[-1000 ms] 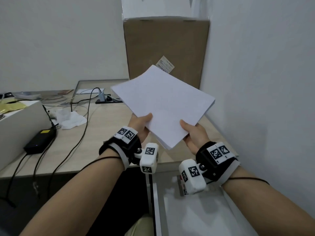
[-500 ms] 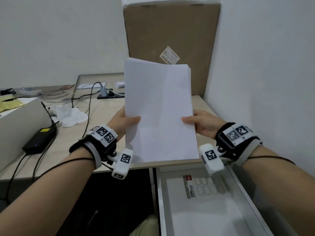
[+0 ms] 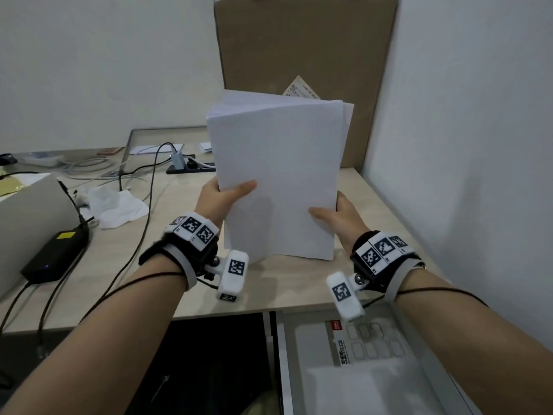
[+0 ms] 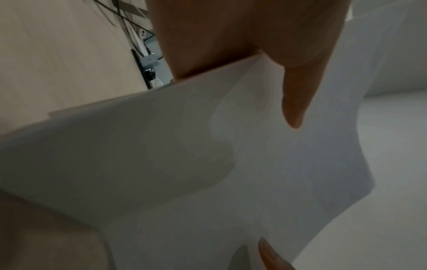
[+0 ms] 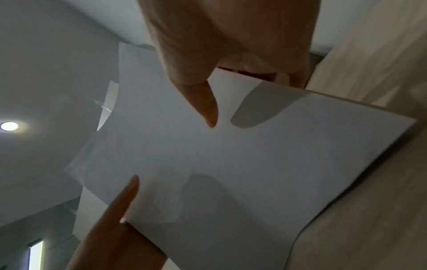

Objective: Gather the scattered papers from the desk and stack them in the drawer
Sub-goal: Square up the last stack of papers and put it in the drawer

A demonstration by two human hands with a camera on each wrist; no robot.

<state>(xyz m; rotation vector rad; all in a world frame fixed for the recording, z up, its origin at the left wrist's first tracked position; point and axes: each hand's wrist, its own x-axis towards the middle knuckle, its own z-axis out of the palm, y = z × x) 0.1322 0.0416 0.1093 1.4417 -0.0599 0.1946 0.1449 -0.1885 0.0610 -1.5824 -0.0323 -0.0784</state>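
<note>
Over the light wooden tabletop (image 3: pixel 305 283), near its front edge, a stack of white papers (image 3: pixel 278 181) stands upright on its lower edge, which looks to touch the wood, though I cannot tell for sure. Left of the stack, the left hand (image 3: pixel 221 199) pinches its side edge, thumb laid across the front sheet and the other fingers behind; the left wrist view shows the thumb (image 4: pixel 298 102) pressed flat on the papers (image 4: pixel 208 164). Right of the stack, the right hand (image 3: pixel 341 217) grips the opposite edge the same way, thumb in front, and the right wrist view shows that thumb (image 5: pixel 203 104) on the sheet (image 5: pixel 242 164) with fingers curled behind it. The top edges of the sheets fan slightly apart. Behind the stack a large cardboard box (image 3: pixel 305 55) leans against the wall. Below the stack, beneath the tabletop's front edge, an open drawer (image 3: pixel 284 369) holds white items. Well left of the stack lie crumpled tissue (image 3: pixel 116 205), a black power adapter (image 3: pixel 57 253) and several cables (image 3: pixel 143 187).
</note>
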